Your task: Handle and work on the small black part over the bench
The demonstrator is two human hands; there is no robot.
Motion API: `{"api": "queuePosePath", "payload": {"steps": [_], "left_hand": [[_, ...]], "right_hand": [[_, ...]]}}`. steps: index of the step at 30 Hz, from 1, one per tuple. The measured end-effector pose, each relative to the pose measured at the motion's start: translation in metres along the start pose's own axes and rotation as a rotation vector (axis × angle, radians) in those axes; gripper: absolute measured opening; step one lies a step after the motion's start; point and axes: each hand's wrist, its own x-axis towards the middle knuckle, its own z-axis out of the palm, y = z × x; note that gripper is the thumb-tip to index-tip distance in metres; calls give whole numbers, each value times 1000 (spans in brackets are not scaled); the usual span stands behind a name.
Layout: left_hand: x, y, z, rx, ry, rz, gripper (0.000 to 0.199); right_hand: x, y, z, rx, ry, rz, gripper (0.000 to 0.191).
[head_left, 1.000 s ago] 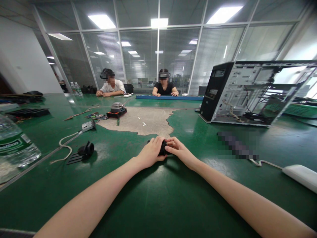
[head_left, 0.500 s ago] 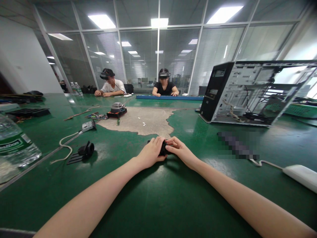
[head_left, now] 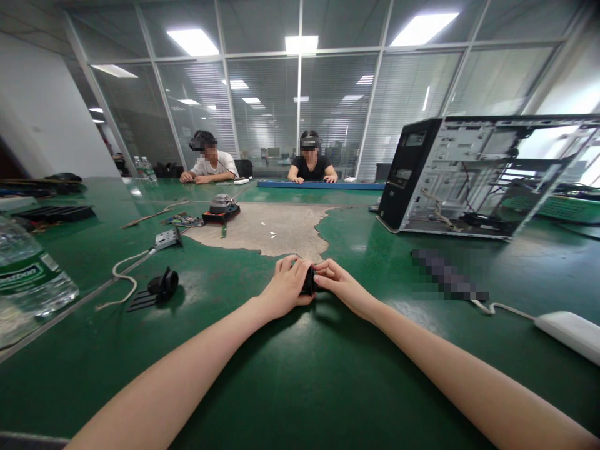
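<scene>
A small black plastic part (head_left: 308, 282) is between my two hands, low over the green tabletop (head_left: 300, 369). My left hand (head_left: 287, 289) wraps over it from the left, fingers on top and thumb below. From the right, my right hand (head_left: 336, 279) pinches its edge with thumb and fingertips. Most of the part is covered by my fingers, so its exact kind is not visible. To the left lies another black plastic piece (head_left: 162, 286) with a round end and several flat prongs.
An open computer case (head_left: 407, 175) stands at the right, near a white power strip (head_left: 569, 331). At left are a water bottle (head_left: 32, 275) and a metal bracket on a cord (head_left: 167, 238). A heatsink-like unit (head_left: 221, 209) sits farther back. Two people sit across the table.
The fingers of my left hand have shifted slightly on the black part, covering its left end. My right hand keeps nearly the same pinch.
</scene>
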Motion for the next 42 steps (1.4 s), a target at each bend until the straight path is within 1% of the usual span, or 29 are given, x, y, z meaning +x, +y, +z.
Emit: {"api": "queuePosePath", "payload": {"steps": [4,7,13,15,19,25,30,32,36,42], "left_hand": [[1,-2,0,-88,-41,28,55],[1,-4,1,-117,-48,24,56],[0,-6,2,-156,-55,0,53],[-1,-7,4,-170,-63,-17,53],[-1,-8,5,-181,-55,-21,53],[-1,-7,5,-180,-59,-28,52],[-1,-7,4,-170,-60,-24,52],[-1,-6,4,-167,-57,-22,52],[-1,-6,2,-165,-62,-42,55],[0,-5,3,-158,-63,-58,52]], "right_hand": [[3,6,-2,-27,40,26,23],[5,9,-4,-52,45,42,25],[0,0,-3,-14,-58,12,35],[-1,-4,-1,-24,-61,-2,33],[-1,-4,2,-41,-11,4,23],[3,3,0,-108,22,36,29],[0,-2,-1,-66,-48,18,34],[-1,-4,1,-61,-44,9,32],[0,-3,2,-62,6,14,25],[0,1,2,-77,16,25,28]]}}
